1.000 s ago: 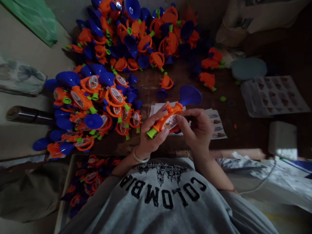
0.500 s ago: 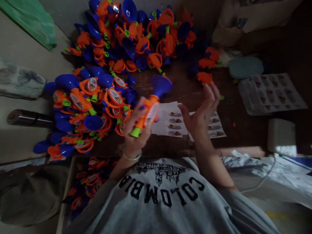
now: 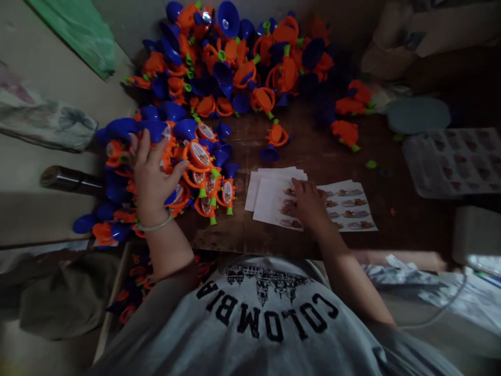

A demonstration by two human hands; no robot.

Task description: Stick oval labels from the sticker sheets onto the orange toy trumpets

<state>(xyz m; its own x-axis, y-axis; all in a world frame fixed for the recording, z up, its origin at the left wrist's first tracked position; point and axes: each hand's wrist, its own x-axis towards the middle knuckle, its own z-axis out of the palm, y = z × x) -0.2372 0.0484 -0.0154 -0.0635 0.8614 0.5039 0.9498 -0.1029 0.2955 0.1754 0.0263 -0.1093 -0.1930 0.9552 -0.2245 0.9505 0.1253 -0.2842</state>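
Observation:
My left hand [image 3: 151, 180], a bracelet on its wrist, is over the left pile of orange and blue toy horns [image 3: 199, 154], many with oval stickers. Its fingers are spread and touch or nearly touch the horns. My right hand [image 3: 311, 203] rests on a sheet of printed stickers [image 3: 270, 201], fingers curled together at the printed part; the fingertips are partly hidden. Under and beside it lie more sheets, one with stickers in rows [image 3: 354, 206]. A single horn without a visible sticker [image 3: 277, 137] lies behind the sheets.
A large heap of horns [image 3: 246, 73] fills the back of the table. Loose orange horns [image 3: 346, 133] lie right of it, near a pale blue lid-like object [image 3: 418, 115] and clear sticker sheets [image 3: 456, 162]. A dark cylinder [image 3: 72, 179] is at the left.
My left hand has moved left onto the pile and no longer holds the horn it had. My right hand has come down onto the sticker sheet, its fingers drawn together. The view has shifted.

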